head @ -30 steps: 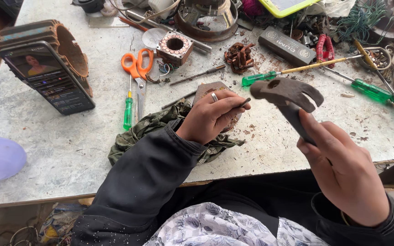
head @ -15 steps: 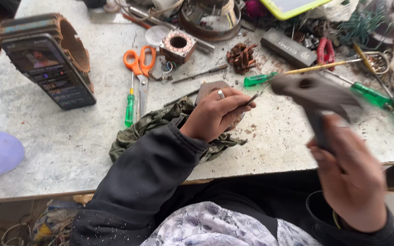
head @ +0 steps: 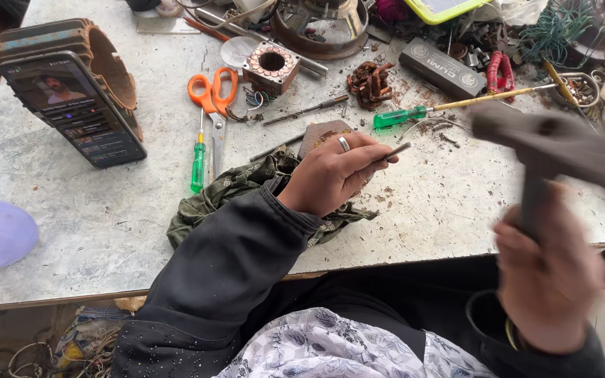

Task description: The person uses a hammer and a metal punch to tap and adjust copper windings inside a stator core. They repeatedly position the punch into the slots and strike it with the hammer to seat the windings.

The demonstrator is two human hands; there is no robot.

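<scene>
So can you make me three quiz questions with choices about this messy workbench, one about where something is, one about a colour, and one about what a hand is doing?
1. Where does the phone stand?
A. at the bench's far left, leaning on a rusty ring-shaped part
B. under the green cloth
C. in the right hand

2. What colour are the scissors' handles?
A. blue
B. orange
C. black

3. What is the right hand doing?
A. lying flat and empty
B. gripping a hammer
C. holding scissors

Answers:
1 A, the phone is propped against the rusty ring-shaped part.
2 B, both loops are orange.
3 B, its fingers wrap the handle of the blurred hammer, while the left hand pinches a thin metal rod.
</scene>
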